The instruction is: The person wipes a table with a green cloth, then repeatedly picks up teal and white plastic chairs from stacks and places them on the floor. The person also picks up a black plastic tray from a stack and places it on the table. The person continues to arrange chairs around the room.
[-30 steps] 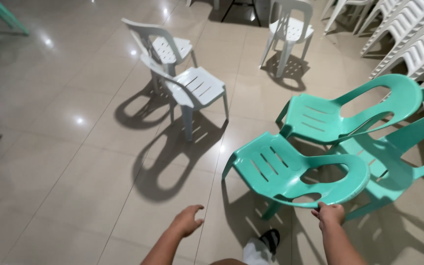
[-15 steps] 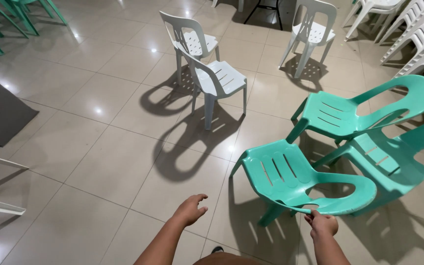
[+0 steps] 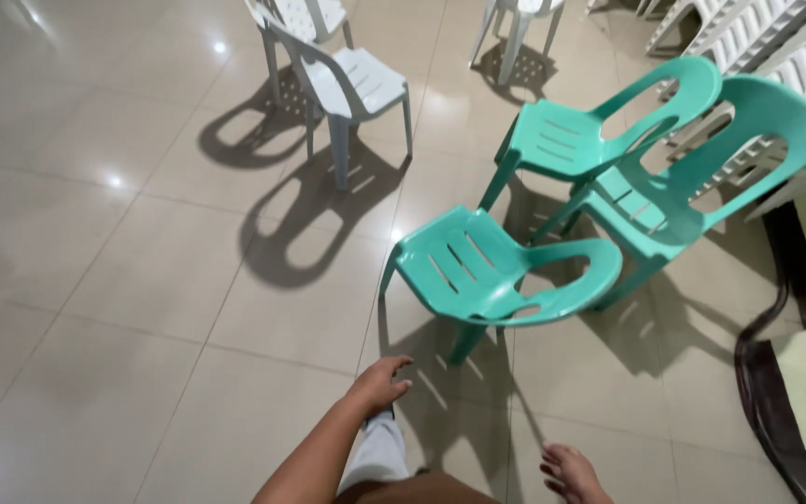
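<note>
Fingers: those of the left hand [image 3: 380,383] are loosely curled and slightly apart, closed on nothing; those of the right hand [image 3: 571,471] are spread a little, also holding nothing.
Left hand: seen low in the middle, over bare tiled floor [image 3: 142,308], near the front leg of the nearest green chair [image 3: 492,275] but not touching it.
Right hand: seen at the bottom edge, right of the left hand, apart from every chair.
Nearest green chair: stood on the floor just beyond both hands, its curved back turned to the right, free of both hands.
Other green chairs: two more [image 3: 599,131] [image 3: 701,177] are placed farther right, close together behind the nearest one.
White chair: one [image 3: 342,84] is set at far left-centre, well apart from the green ones.
Stacked white chairs: a row [image 3: 776,56] is seen at far right.
</note>
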